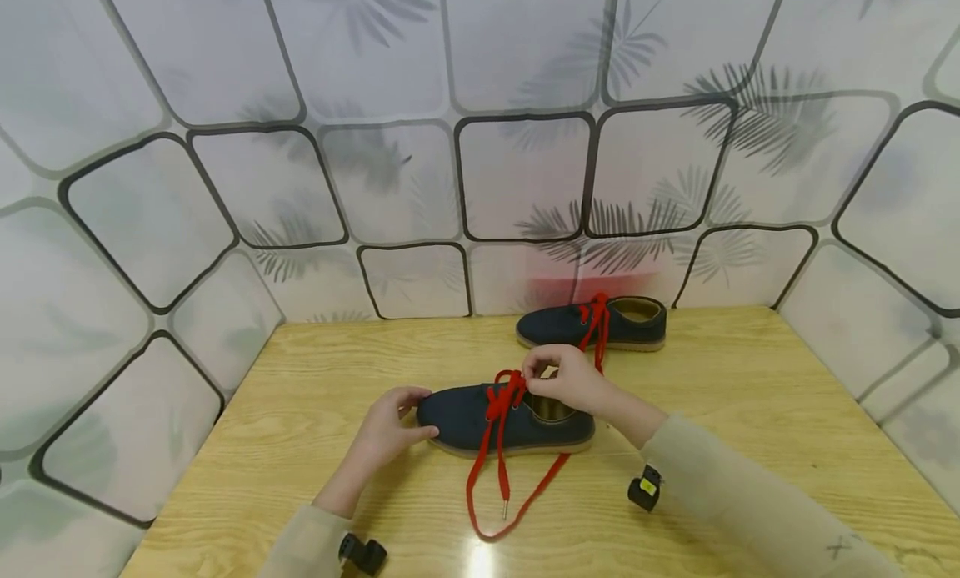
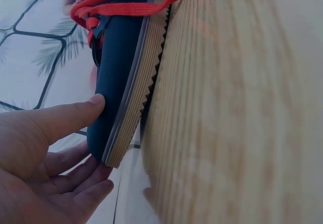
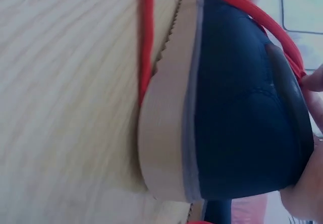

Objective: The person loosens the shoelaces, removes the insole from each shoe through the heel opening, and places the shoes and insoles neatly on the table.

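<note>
The wood-grained worktop is carrying both: the far shoe is sitting by the back edge, right of centre; the near shoe is resting mid-worktop, toe facing left edge, red lace looping frontward!

One dark X-like mark on the right sleeve, otherwise no legible text

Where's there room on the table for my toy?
Bare table shows at the left, between the near shoe's toe and the left wall, and at the right, between the far shoe and the right wall, beyond the right sleeve. The middle is crowded: shoes, left grip, right grip, loose red lace.
</note>
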A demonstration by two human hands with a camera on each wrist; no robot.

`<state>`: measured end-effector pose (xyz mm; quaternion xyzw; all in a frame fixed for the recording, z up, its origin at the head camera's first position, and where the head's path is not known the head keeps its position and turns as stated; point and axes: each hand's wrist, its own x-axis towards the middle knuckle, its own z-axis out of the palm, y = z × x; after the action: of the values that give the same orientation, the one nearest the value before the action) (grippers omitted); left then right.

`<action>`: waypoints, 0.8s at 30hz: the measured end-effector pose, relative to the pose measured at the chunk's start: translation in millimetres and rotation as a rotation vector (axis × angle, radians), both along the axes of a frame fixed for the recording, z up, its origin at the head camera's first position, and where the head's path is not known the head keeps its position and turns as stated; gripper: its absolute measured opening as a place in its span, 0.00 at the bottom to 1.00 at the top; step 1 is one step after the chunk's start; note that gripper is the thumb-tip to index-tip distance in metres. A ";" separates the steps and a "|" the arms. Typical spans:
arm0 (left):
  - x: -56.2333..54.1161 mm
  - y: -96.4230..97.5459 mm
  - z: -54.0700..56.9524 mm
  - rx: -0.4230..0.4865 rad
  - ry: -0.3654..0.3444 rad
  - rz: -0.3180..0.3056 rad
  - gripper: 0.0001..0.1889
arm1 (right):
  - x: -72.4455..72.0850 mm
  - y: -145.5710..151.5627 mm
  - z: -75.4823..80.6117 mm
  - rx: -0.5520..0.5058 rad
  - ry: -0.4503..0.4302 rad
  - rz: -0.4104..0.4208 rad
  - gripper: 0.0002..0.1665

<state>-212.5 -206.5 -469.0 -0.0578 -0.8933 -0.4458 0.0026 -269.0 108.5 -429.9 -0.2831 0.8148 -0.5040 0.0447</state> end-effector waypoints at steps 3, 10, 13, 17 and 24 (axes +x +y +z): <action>0.1 0.5 -0.6 -0.001 -0.005 0.007 0.27 | 1.1 -0.3 -1.3 -0.004 0.020 -0.007 0.10; -0.1 0.8 -2.0 -0.016 0.020 -0.006 0.27 | 6.0 -0.7 -2.0 0.103 0.119 0.016 0.12; -0.5 0.9 -2.4 -0.001 0.010 0.002 0.27 | 8.9 -1.3 -1.6 0.186 0.201 0.010 0.10; -0.4 1.6 -2.1 0.002 -0.008 0.014 0.27 | 10.3 -2.3 -0.7 0.251 0.274 0.001 0.06; -1.4 1.5 -3.8 -0.003 -0.008 0.016 0.27 | 5.0 1.7 -2.9 0.131 0.197 -0.047 0.03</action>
<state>-214.0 -205.0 -472.8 -0.0489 -0.8944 -0.4446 0.0027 -264.0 110.2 -432.7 -0.3084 0.8528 -0.4204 -0.0289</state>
